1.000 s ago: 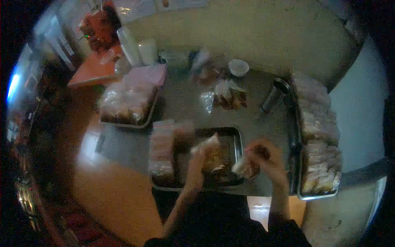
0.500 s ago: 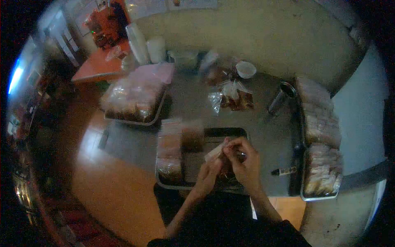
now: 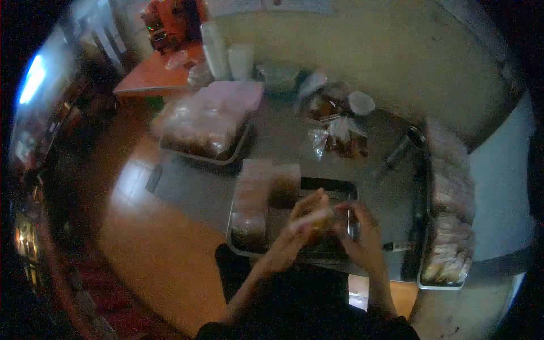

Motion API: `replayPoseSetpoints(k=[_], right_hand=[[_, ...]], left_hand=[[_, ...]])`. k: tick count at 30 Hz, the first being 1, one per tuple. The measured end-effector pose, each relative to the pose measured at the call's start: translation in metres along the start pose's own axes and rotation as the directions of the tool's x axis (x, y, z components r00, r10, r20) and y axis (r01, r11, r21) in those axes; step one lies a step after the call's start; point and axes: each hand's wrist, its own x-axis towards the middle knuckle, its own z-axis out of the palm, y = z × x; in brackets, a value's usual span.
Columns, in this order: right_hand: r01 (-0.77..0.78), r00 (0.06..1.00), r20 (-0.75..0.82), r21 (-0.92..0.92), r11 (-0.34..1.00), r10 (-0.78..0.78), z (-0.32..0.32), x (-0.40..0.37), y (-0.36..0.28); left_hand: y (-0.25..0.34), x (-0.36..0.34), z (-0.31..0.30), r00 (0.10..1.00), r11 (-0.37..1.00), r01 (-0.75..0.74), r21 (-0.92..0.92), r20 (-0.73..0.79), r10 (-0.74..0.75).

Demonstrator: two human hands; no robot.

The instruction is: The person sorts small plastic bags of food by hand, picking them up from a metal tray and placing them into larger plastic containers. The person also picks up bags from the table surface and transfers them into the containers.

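A small bag (image 3: pixel 315 217) is held between both hands, above the near half of a metal tray (image 3: pixel 340 185) that stands on the table (image 3: pixel 283 141). The bag's long axis runs across the body, from left to right, and its right end is raised slightly.

The left end is gripped by the left hand (image 3: pixel 299 226), whose fingers are curled up around it from below. The right end is met by the right hand (image 3: pixel 361 235), whose fingertips are drawn together on it in what appears to be a pinch. The blur does not allow the exact hold to be made out.

The bag therefore lies between the hands, to the right of the left hand and to the left of the right. More of it is covered by the left hand, which is the nearer of the two to its middle.

A stack (image 3: pixel 252 198) of filled packets stands in the tray just to the left of the left hand and apart from it. A marker (image 3: pixel 396 246) lies on the table to the right of the right hand and is not touched.
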Motion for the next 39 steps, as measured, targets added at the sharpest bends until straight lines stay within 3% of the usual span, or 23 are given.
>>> replayPoseSetpoints(k=[1, 3, 5, 7, 10, 11, 14, 17, 20, 23, 25, 26, 28, 31, 34, 38, 39], right_hand=[[0.16, 0.987, -0.004, 0.068, 0.985, -0.16, -0.005, 0.006, -0.002], [0.138, 0.984, 0.095, 0.131, 0.982, -0.151, -0.004, 0.002, 0.008], [0.115, 0.962, 0.214, 0.248, 0.962, -0.17, -0.005, 0.007, 0.013], [0.053, 0.91, 0.354, 0.413, 0.909, -0.214, -0.011, 0.018, 0.006], [-0.023, 0.885, 0.462, 0.18, 0.983, -0.063, -0.013, 0.015, 0.005], [-0.037, 0.899, 0.432, 0.229, 0.973, -0.068, -0.009, 0.014, 0.007], [-0.05, 0.942, 0.332, 0.302, 0.952, -0.056, 0.016, 0.012, 0.02], [-0.079, 0.961, 0.275, 0.232, 0.97, 0.013, 0.042, 0.022, 0.012], [-0.168, 0.938, 0.332, 0.179, 0.969, 0.101, 0.056, 0.048, 0.001], [-0.162, 0.927, 0.367, 0.207, 0.965, 0.077, 0.086, 0.069, 0.025], [-0.172, 0.922, 0.385, 0.28, 0.944, 0.053, 0.092, 0.08, 0.026], [-0.127, 0.947, 0.317, 0.246, 0.961, 0.044, 0.094, 0.081, 0.026], [-0.052, 0.982, 0.186, 0.161, 0.986, 0.021, 0.092, 0.081, 0.018], [0.104, 0.993, 0.02, 0.274, 0.956, -0.114, 0.113, 0.09, 0.039], [-0.037, 0.998, -0.045, 0.29, 0.956, 0.053, 0.123, 0.1, 0.041], [0.0, 0.998, 0.063, 0.166, 0.986, -0.011, 0.118, 0.105, 0.041], [0.007, 0.999, 0.051, 0.152, 0.988, -0.015, 0.117, 0.104, 0.042]], left_hand=[[0.009, -0.001, 0.001, 0.998, 0.996, -0.03, 0.086, 0.048, 0.026], [0.01, -0.005, -0.002, 0.983, 0.923, -0.131, 0.361, 0.169, 0.073], [-0.003, -0.015, -0.013, 0.95, 0.684, -0.27, 0.678, 0.305, 0.072], [0.026, -0.015, -0.005, 0.972, 0.654, -0.206, 0.728, 0.227, 0.054], [0.038, -0.017, -0.003, 0.98, 0.497, -0.173, 0.85, 0.199, 0.0], [0.038, -0.018, -0.003, 0.979, 0.418, -0.176, 0.891, 0.204, -0.024], [0.022, -0.034, 0.018, 0.956, 0.673, 0.025, 0.739, -0.216, 0.201], [-0.009, -0.064, 0.028, 0.825, 0.551, -0.147, 0.821, -0.206, 0.527], [0.004, -0.064, 0.026, 0.89, 0.417, -0.16, 0.895, -0.052, 0.453], [0.005, -0.038, 0.023, 0.965, 0.385, 0.062, 0.921, -0.154, 0.214], [0.001, -0.031, 0.019, 0.962, 0.448, 0.187, 0.874, -0.256, 0.098], [-0.002, -0.028, 0.018, 0.952, 0.474, 0.253, 0.843, -0.305, 0.035], [-0.008, -0.022, 0.02, 0.934, 0.427, 0.32, 0.846, -0.356, 0.005], [-0.023, -0.022, 0.018, 0.933, 0.395, 0.333, 0.856, -0.359, -0.009], [-0.029, -0.022, 0.015, 0.92, 0.428, 0.381, 0.82, -0.384, -0.083], [-0.038, -0.027, 0.009, 0.921, 0.426, 0.375, 0.823, -0.381, -0.076], [-0.032, -0.023, 0.007, 0.912, 0.517, 0.389, 0.762, -0.396, -0.103]])
